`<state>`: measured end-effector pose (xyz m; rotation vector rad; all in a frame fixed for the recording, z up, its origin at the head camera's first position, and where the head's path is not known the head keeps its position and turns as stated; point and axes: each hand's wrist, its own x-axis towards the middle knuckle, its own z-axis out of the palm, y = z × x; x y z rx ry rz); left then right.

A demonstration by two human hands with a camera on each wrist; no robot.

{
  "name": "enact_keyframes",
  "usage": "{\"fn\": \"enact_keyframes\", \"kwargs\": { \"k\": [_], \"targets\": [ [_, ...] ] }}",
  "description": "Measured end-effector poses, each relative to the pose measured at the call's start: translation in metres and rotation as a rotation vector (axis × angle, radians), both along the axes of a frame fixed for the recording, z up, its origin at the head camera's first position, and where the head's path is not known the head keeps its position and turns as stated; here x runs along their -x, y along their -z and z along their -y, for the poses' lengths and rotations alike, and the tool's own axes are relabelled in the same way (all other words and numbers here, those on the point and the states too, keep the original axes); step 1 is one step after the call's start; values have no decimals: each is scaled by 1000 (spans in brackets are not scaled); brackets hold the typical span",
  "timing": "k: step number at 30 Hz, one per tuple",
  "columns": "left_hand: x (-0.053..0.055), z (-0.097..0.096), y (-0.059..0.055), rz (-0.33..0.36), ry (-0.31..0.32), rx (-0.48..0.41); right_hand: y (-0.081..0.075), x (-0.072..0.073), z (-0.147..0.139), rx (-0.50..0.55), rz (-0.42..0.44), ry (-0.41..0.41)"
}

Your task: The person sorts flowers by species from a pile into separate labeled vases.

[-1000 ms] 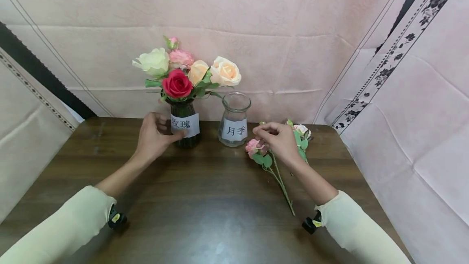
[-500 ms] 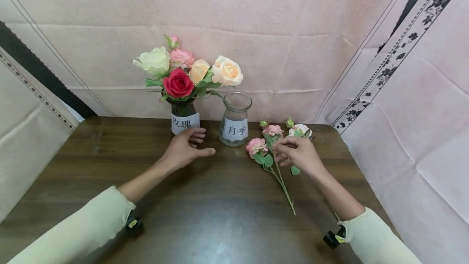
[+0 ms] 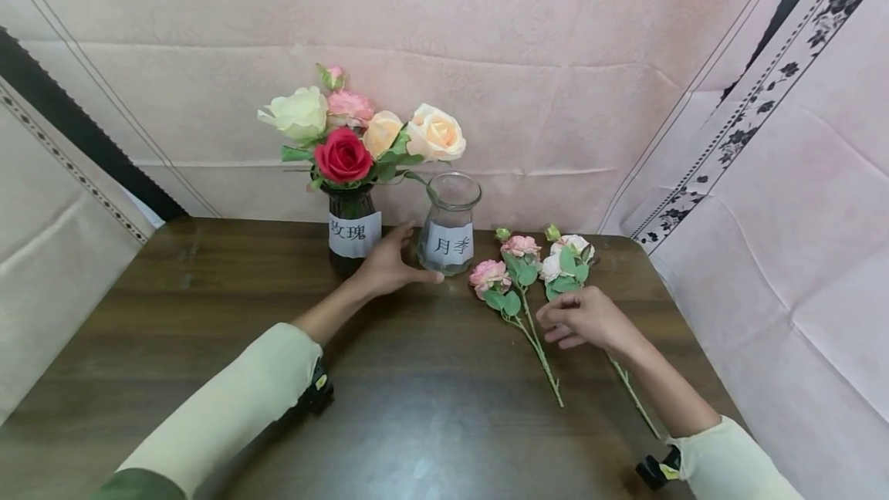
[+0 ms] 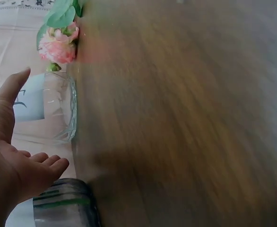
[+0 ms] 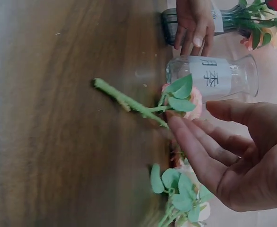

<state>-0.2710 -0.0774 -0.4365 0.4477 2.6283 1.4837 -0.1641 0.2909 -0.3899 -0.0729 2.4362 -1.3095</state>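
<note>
My left hand [image 3: 390,262] reaches between two vases, thumb spread from the fingers, holding nothing. Its thumb and fingertips are close to the base of a clear glass vase [image 3: 451,216] with a white paper label. Left of it, a dark vase [image 3: 350,203] bears a similar label and several artificial flowers, including a red rose [image 3: 343,155]. My right hand [image 3: 586,319] is over the table beside the stem of a pink flower spray [image 3: 489,275], its fingers loosely bent. In the right wrist view the fingertips overlap that stem [image 5: 129,101]. A white flower spray [image 3: 554,267] lies farther right, its stem partly hidden by the hand.
The brown wooden table [image 3: 389,423] stretches in front of both arms. A pale pink cloth [image 3: 542,21] hangs right behind the vases, with more cloth at both sides. Blossoms lean out of the dark vase over the clear vase's rim.
My left hand has left the dark vase's side and moved right to the clear vase. My right hand has drawn back from the pink blossoms, right and nearer, with nothing in it.
</note>
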Motion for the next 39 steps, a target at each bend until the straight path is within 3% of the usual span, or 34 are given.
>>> {"fn": "enact_keyframes", "kwargs": {
  "k": [12,19,26,29,33,39],
  "targets": [
    [20,-28,5,36,-23,-43,21,4,0,-97,100,-7],
    [26,-34,14,13,-42,-124,28,3,10,-135,94,12],
    [46,-33,34,10,-113,-26,34,4,16,-121,72,18],
    [45,-30,30,11,-99,0,34,5,15,-76,101,26],
    [35,-29,16,40,-76,-6,35,6,11,-15,150,18],
    [32,-27,11,54,-70,26,34,7,5,73,206,37]
  ]
}}
